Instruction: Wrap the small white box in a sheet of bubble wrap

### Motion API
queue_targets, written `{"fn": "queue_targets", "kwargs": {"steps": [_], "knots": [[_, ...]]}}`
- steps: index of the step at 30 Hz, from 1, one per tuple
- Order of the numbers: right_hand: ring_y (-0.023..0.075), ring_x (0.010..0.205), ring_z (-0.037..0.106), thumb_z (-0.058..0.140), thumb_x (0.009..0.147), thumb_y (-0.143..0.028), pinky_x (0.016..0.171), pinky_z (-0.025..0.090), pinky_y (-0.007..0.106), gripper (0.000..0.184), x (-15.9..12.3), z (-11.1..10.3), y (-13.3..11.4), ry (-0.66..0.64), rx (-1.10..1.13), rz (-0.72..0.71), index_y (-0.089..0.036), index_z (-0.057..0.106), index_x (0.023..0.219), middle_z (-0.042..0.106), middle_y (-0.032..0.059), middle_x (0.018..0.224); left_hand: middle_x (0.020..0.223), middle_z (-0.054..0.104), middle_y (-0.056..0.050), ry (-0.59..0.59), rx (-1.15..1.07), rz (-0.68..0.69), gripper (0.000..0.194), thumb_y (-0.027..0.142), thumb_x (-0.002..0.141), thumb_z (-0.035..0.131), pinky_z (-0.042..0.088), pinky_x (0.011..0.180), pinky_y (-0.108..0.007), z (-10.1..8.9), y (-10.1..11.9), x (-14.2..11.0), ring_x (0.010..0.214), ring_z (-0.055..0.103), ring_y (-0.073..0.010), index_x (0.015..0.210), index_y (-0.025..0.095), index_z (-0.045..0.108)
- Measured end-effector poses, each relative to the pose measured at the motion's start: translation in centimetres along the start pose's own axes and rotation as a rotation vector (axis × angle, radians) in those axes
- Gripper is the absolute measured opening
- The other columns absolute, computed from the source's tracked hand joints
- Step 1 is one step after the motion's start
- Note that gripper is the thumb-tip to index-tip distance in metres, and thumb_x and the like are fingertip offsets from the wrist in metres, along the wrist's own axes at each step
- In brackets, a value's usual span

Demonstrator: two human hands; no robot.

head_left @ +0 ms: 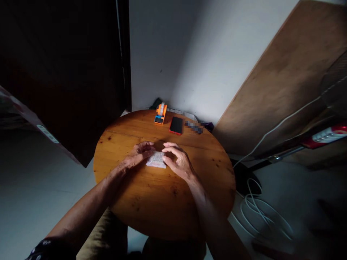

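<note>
A small pale folded cloth or packet (156, 160) lies in the middle of a round wooden table (162, 202). My left hand (138, 154) rests at its left edge with fingers curled onto it. My right hand (178, 159) presses on its right edge, fingers bent down over it. Both hands pinch the pale piece against the tabletop between them. What the piece is exactly cannot be made out in the dim light.
At the table's far side stand an orange and blue small device (161, 113), a dark phone with a red edge (176, 125) and a blurred dark object (194, 126). A wooden board (284, 83) leans right. White cable (257, 209) coils on the floor.
</note>
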State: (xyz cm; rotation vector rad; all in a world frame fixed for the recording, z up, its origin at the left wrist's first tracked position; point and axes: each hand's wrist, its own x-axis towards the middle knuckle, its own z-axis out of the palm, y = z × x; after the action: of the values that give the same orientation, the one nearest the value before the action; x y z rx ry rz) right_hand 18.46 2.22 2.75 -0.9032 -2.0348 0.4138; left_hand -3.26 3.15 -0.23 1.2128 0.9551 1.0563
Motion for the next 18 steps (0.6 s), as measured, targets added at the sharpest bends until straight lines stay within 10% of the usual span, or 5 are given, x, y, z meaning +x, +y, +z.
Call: {"fn": "queue_targets", "kwargs": {"steps": [9,18], "knots": [[0.0260,0.110,0.063,0.062,0.081,-0.013,0.098,0.047,0.048,0.019,-0.4,0.5,-0.8,-0.116,-0.068,-0.117,-0.025,0.077,0.084,0.066,0.0069,0.125,0.110,0.070,-0.009,-0.035,-0.052,0.022,0.055,0.038,0.071,0.082,0.050,0.086,-0.037,-0.1,-0.2,-0.1,0.100,0.065,-0.0255,0.116,0.017,0.059],[0.0239,0.112,0.063,0.066,0.086,-0.039,0.095,0.051,0.040,0.017,0.3,-1.5,0.0,0.098,0.481,0.270,-0.025,0.076,0.085,0.070,0.0062,0.116,0.113,0.069,-0.010,0.008,-0.026,0.042,0.055,0.036,0.069,0.082,0.049,0.091,-0.036,-0.3,-0.2,0.1,0.103,0.064,-0.0227,0.115,0.015,0.060]]}}
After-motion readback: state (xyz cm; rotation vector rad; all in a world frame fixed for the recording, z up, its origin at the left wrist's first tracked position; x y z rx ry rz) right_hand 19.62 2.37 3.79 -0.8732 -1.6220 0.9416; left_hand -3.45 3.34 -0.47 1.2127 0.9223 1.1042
